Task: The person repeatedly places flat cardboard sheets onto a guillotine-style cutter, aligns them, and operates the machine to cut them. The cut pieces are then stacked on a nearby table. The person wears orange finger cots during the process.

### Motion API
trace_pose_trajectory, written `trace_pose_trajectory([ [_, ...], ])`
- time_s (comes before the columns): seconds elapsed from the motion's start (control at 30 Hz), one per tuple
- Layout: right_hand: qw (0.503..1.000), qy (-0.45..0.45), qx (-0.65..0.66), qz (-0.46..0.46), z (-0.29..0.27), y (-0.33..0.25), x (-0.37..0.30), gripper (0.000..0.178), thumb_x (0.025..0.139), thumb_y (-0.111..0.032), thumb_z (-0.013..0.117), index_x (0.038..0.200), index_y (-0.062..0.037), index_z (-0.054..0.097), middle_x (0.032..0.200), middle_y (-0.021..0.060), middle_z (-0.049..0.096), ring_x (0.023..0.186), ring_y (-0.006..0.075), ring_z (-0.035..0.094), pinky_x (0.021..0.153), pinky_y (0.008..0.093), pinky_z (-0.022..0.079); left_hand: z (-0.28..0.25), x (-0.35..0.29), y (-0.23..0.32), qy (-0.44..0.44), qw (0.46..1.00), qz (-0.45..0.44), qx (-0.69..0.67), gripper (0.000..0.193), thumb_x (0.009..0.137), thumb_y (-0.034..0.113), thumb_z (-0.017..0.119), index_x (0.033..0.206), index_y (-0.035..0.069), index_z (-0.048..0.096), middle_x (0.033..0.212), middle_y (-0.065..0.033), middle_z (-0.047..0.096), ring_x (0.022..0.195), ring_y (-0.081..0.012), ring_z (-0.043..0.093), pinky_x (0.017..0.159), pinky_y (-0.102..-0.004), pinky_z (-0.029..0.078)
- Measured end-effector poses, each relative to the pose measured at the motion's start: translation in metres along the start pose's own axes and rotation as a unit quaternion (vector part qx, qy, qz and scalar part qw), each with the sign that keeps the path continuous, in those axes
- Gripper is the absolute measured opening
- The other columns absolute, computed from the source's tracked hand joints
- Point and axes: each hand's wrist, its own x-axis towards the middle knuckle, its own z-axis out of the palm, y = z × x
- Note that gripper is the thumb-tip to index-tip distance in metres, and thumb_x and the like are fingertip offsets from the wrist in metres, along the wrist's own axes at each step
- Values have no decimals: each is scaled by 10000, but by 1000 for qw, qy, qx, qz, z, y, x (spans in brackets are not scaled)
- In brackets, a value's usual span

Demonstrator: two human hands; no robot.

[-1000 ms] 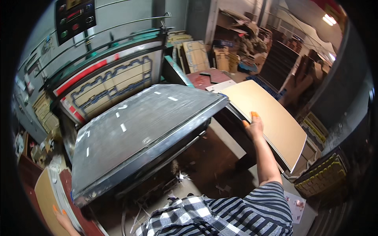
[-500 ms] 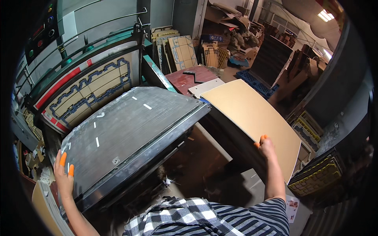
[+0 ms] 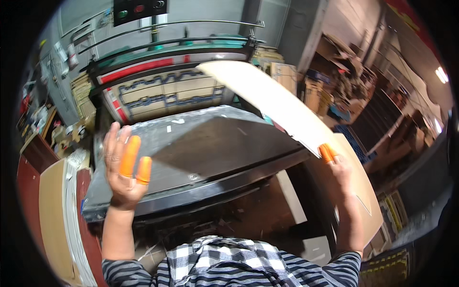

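Note:
My right hand (image 3: 339,167), with orange finger covers, pinches the near end of a thin, pale tan cardboard sheet (image 3: 277,107). The sheet is lifted and slants away to the far left, its surface bright and slightly bowed. Below it, a dark shadow falls across the grey metal plate (image 3: 167,185) of a press. My left hand (image 3: 123,167) is raised over the plate's left side, fingers spread and holding nothing; two of its fingers wear orange covers. More tan cardboard (image 3: 366,191) lies beneath my right forearm.
Behind the plate stands an upright tan die board (image 3: 146,105) with blue-grey strips, in a red-edged frame. A control panel (image 3: 139,9) hangs above. Stacked sheets (image 3: 52,205) stand at the left. A blue pallet (image 3: 354,141) and cardboard scrap (image 3: 351,79) lie at the right.
The view has swung left. My right hand has lifted a cardboard sheet from the right-hand side and brought it partly over the plate. My left hand has risen off the plate's left edge.

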Motion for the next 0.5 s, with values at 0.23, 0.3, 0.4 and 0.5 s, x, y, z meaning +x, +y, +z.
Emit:
trace_pose_trajectory([
  [0.23,956,-17,183,-229,97,-157,97,275,850,-111,606,1113,-85,682,1152,110,654,1040,292,630,896,377,515,20,-37,-32,-192,977,-87,43,582,795,351,709,1287,72,573,1401,-101,491,1364,-346,357,1141,-529,201],
  [0.3,928,-146,269,-213,129,-184,99,351,864,-252,594,1177,-101,647,1262,112,597,1222,263,520,1015,373,400,41,-81,-70,-406,892,-184,73,661,874,508,587,1388,109,471,1480,-122,393,1400,-359,285,1160,-505,165],
  [0.4,909,-199,279,-235,139,-215,88,469,929,-456,536,1296,-165,569,1361,103,525,1310,277,424,1051,415,323,39,-139,-101,-588,747,-308,47,774,874,646,477,1463,156,369,1526,-117,322,1426,-347,233,1161,-493,167],
  [0.5,917,-280,244,-143,116,-237,83,614,930,-598,428,1360,-165,495,1434,96,448,1374,306,324,1079,509,244,22,-161,-100,-583,741,-332,33,790,881,668,440,1487,173,330,1564,-74,251,1446,-319,193,1166,-475,157],
])
